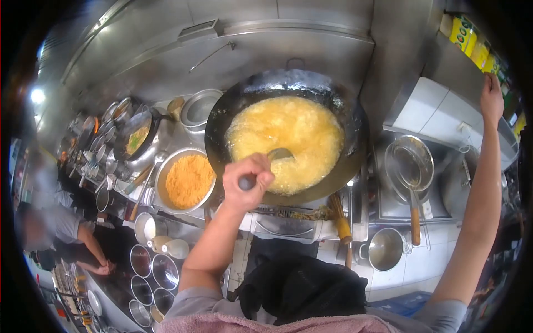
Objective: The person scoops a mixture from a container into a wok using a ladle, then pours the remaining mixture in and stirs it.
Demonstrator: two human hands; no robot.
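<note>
My left hand [248,180] is wrapped round the handle of a ladle [281,154]. The ladle's bowl end dips into foamy yellow liquid [288,133] in a big black wok [355,122]. Just left of the wok is a metal bowl [161,186] heaped with orange crumb-like stuff [190,181]. My right arm stretches far out to the right, and my right hand [492,99] is raised beside yellow packages [472,44] at the upper right. Its fingers look curled, but what they grip, if anything, is hidden.
A wire strainer [411,161] rests on the right counter, above a metal pot [387,250]. A brush [340,216] stands at the wok's front edge. Metal cups [165,271], bottles [177,248] and a smaller pan [139,139] are at left. A co-worker [66,233] stands far left.
</note>
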